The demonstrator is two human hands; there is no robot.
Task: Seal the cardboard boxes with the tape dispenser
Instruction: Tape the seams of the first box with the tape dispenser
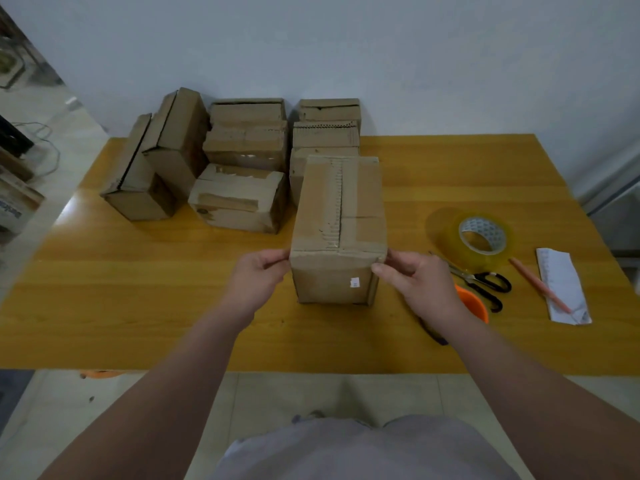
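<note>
A tall cardboard box stands on the wooden table in front of me, its top flaps closed along a ragged middle seam. My left hand pinches the box's near left top corner. My right hand grips the near right top corner with the thumb on the front face. A roll of clear tape lies to the right of the box. An orange object, mostly hidden behind my right wrist, sits near the scissors; what it is cannot be told.
Several other cardboard boxes are stacked at the back left against the wall. Black-handled scissors, a pencil and a folded paper lie at the right. The table's near edge runs below my forearms.
</note>
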